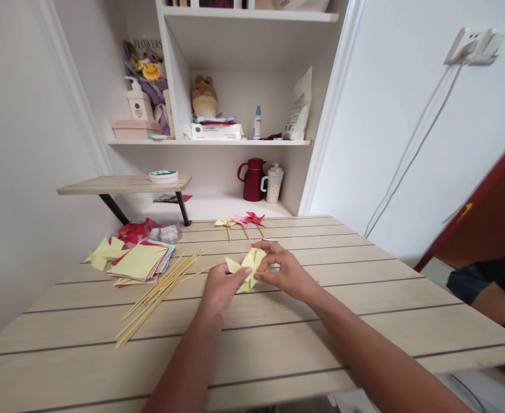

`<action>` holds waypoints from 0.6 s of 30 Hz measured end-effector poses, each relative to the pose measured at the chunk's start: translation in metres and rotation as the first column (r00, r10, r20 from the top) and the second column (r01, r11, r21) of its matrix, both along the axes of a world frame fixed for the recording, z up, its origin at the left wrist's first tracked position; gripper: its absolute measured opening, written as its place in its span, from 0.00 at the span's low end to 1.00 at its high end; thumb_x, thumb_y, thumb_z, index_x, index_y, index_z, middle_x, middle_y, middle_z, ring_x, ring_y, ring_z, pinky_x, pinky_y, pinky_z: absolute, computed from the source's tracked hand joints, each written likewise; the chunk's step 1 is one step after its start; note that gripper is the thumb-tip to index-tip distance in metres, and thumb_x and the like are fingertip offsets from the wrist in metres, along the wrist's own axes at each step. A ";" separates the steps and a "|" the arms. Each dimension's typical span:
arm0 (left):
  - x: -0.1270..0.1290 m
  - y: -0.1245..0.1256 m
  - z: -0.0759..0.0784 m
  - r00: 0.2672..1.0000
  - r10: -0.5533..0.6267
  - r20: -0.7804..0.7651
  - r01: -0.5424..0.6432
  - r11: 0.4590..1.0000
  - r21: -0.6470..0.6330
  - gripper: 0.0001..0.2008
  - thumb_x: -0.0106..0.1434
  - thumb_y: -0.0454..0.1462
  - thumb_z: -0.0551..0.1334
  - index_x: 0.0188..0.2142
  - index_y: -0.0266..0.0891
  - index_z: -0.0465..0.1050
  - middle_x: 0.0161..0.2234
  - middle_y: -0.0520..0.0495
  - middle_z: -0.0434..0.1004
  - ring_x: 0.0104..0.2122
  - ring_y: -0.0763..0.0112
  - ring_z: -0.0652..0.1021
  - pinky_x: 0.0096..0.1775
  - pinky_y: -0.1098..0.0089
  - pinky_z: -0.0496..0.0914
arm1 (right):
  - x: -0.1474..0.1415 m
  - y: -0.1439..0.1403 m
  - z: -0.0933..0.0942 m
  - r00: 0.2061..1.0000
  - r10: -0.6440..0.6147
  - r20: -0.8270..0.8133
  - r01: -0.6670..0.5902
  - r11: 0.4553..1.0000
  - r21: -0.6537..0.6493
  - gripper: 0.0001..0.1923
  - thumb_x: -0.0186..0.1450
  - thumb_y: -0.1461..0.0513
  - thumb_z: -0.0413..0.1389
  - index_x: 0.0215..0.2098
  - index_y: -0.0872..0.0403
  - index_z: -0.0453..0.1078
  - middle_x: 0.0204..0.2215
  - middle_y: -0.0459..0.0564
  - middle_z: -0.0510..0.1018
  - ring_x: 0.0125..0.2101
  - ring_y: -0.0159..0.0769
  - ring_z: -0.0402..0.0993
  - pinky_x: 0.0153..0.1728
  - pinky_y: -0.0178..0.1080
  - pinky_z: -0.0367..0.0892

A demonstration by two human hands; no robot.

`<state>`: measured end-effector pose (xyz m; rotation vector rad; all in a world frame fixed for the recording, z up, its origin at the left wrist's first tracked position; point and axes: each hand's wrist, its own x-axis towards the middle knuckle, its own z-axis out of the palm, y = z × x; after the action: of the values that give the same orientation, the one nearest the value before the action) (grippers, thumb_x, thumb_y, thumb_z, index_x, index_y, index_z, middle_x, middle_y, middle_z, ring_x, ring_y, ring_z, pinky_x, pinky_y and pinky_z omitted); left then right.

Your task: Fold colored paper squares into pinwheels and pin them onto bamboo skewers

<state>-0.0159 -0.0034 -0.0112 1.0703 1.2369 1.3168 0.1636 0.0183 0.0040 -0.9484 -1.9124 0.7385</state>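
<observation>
Both hands meet over the middle of the tabletop, pinching a folded yellow paper pinwheel just above its surface. Left hand nips the lower left edge in a thumb-and-finger grip; right hand curls its grip on the right side. Bamboo skewers lie left, beside a stack of coloured paper squares. Three finished pinwheels rest further back.

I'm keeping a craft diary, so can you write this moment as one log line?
left hand: holds folded yellow paper pinwheel | right hand: pinches it too | thin wooden sticks: left of hands, on table | finished pinwheels: behind
</observation>
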 end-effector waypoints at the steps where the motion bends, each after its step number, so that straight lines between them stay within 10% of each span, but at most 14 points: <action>1: 0.001 -0.001 0.002 1.000 0.006 -0.005 -0.006 1.000 0.000 0.13 0.46 0.42 0.74 0.23 0.35 0.75 0.17 0.53 0.70 0.20 0.76 0.67 0.25 0.73 0.59 | -0.001 0.000 0.000 1.000 -0.001 0.002 0.001 1.000 -0.001 0.08 0.57 0.61 0.66 0.23 0.53 0.75 0.58 0.52 0.69 0.57 0.48 0.67 0.59 0.51 0.59; 8: 0.001 0.000 0.002 0.996 0.038 -0.083 -0.035 0.998 0.046 0.09 0.49 0.39 0.72 0.28 0.36 0.79 0.22 0.49 0.76 0.22 0.69 0.72 0.27 0.71 0.64 | 0.003 0.005 0.001 0.999 -0.028 -0.032 0.031 0.992 0.122 0.09 0.56 0.55 0.69 0.30 0.50 0.77 0.57 0.53 0.69 0.59 0.50 0.65 0.60 0.52 0.60; 12: 0.001 0.001 0.007 0.972 0.167 -0.164 -0.107 0.940 0.325 0.03 0.49 0.35 0.71 0.23 0.41 0.79 0.28 0.48 0.78 0.29 0.65 0.75 0.35 0.68 0.65 | 0.011 0.006 0.007 0.994 -0.086 -0.072 0.103 0.959 0.265 0.27 0.55 0.52 0.69 0.52 0.43 0.72 0.63 0.53 0.61 0.65 0.52 0.56 0.64 0.54 0.56; 18: 0.006 -0.004 0.011 0.899 0.158 -0.408 0.098 0.837 0.539 0.07 0.53 0.33 0.70 0.25 0.49 0.82 0.31 0.48 0.80 0.39 0.58 0.75 0.53 0.60 0.58 | 0.009 0.004 0.006 0.993 -0.088 0.083 0.053 0.932 0.358 0.27 0.55 0.51 0.70 0.52 0.41 0.74 0.64 0.52 0.63 0.65 0.55 0.56 0.63 0.59 0.53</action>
<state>-0.0102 -0.0074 0.0000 1.8519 1.2192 1.5577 0.1723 0.0227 0.0101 -0.8303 -1.9979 0.2906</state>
